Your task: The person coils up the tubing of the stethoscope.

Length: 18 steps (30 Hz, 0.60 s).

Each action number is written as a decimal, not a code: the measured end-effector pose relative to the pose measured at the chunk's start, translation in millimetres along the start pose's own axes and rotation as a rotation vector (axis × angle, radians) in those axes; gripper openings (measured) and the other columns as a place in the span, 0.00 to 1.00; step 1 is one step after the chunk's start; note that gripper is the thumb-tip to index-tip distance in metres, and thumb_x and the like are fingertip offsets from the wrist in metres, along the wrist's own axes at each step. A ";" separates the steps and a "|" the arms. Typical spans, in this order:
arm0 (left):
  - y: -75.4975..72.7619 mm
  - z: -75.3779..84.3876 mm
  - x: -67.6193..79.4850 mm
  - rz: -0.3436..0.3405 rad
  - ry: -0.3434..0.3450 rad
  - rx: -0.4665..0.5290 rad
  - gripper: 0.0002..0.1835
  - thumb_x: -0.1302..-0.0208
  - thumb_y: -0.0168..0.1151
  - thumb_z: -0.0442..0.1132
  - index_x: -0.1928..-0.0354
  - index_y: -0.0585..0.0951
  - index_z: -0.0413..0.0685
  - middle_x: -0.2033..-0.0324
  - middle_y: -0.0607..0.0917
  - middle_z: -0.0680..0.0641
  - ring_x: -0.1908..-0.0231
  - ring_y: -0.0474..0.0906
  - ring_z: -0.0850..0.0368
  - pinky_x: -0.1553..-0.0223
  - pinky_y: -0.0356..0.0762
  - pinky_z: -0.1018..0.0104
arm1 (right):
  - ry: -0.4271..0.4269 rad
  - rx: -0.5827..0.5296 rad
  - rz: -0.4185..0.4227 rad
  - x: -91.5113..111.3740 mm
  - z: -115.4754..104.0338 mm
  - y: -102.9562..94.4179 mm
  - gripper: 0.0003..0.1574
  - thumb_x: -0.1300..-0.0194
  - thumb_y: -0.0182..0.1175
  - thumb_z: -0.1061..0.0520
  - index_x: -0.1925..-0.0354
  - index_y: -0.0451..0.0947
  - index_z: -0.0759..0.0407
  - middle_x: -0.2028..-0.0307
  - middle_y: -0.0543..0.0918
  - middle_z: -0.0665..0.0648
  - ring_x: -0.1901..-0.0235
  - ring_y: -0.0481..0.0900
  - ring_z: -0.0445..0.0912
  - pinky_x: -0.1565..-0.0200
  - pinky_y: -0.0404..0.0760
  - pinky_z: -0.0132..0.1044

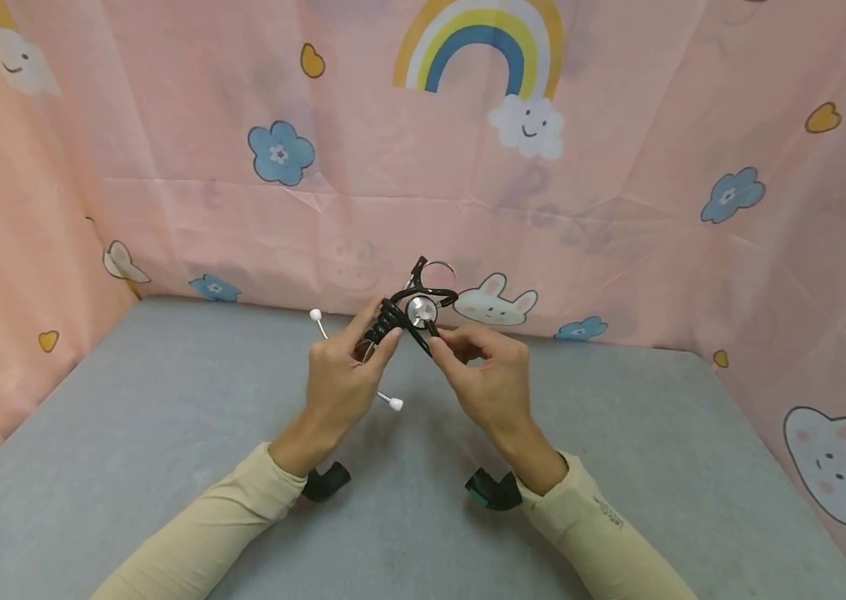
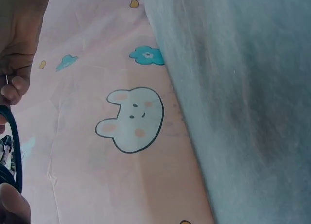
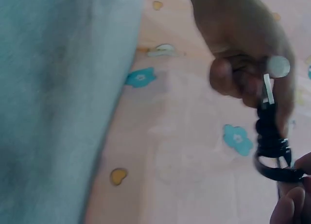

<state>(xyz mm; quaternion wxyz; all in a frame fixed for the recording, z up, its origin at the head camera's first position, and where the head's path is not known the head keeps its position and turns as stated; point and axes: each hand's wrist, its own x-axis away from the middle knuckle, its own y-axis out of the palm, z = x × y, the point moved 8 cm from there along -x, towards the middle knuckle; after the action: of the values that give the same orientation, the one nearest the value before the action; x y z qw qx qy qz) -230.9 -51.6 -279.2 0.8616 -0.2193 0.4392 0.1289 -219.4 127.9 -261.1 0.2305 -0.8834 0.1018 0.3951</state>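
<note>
A stethoscope with black tubing is held up between both hands, above the far part of the table. My left hand grips the coiled tubing, thumb in front. The silver chest piece faces me, with a loop of tube above it. My right hand pinches the tube just below the chest piece between thumb and fingers. Two white ear tips stick out on metal stems either side of the left hand. In the right wrist view, the wound tubing hangs from the left hand.
A grey cloth-covered table lies beneath the hands. Behind and beside it hangs a pink curtain printed with rabbits, flowers and rainbows. Dark wrist-worn pieces show by both cuffs.
</note>
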 end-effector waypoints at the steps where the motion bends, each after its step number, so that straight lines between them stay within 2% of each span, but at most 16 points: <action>1: -0.1 4.0 0.8 0.007 0.040 -0.008 0.24 0.39 0.71 0.39 0.41 0.81 0.38 0.81 0.82 0.45 0.83 0.69 0.61 0.80 0.68 0.75 | 0.006 0.010 0.001 -0.6 -1.1 -1.4 0.03 0.42 0.71 0.62 0.68 0.88 0.61 0.73 0.90 0.55 0.79 0.82 0.42 0.73 0.79 0.26; 6: 1.3 21.5 8.5 0.044 0.259 -0.056 0.24 0.34 0.67 0.40 0.40 0.79 0.35 0.83 0.75 0.47 0.84 0.65 0.60 0.83 0.65 0.73 | 0.060 0.076 0.008 -3.3 -4.9 -8.7 0.04 0.42 0.71 0.61 0.69 0.88 0.62 0.75 0.89 0.56 0.80 0.82 0.42 0.75 0.79 0.29; 9: 2.7 27.9 12.0 0.050 0.339 -0.076 0.23 0.30 0.62 0.43 0.40 0.78 0.33 0.83 0.76 0.48 0.84 0.66 0.60 0.85 0.66 0.72 | 0.098 0.075 0.019 -4.4 -2.2 -11.3 0.05 0.40 0.70 0.60 0.69 0.88 0.62 0.75 0.89 0.56 0.80 0.82 0.43 0.75 0.80 0.30; 12: 3.3 28.7 12.6 0.039 0.347 -0.087 0.23 0.31 0.63 0.41 0.40 0.78 0.33 0.83 0.75 0.48 0.85 0.66 0.60 0.85 0.66 0.72 | 0.138 0.049 0.036 -3.9 3.8 -11.6 0.08 0.39 0.70 0.57 0.67 0.88 0.62 0.74 0.89 0.56 0.78 0.84 0.44 0.73 0.81 0.30; 18: 7.5 22.0 9.5 -0.019 0.267 -0.102 0.29 0.41 0.71 0.36 0.38 0.77 0.37 0.83 0.74 0.48 0.84 0.64 0.61 0.83 0.63 0.74 | 0.180 0.035 0.063 1.2 14.7 -11.1 0.15 0.41 0.73 0.50 0.64 0.88 0.61 0.72 0.90 0.56 0.75 0.87 0.44 0.71 0.83 0.28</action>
<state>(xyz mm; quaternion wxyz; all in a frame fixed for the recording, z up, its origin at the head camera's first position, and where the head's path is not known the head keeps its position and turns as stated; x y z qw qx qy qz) -213.1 -34.1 -277.5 0.7844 -0.2822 0.5407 0.1129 -224.1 144.7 -266.9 0.2233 -0.9075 0.1566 0.3193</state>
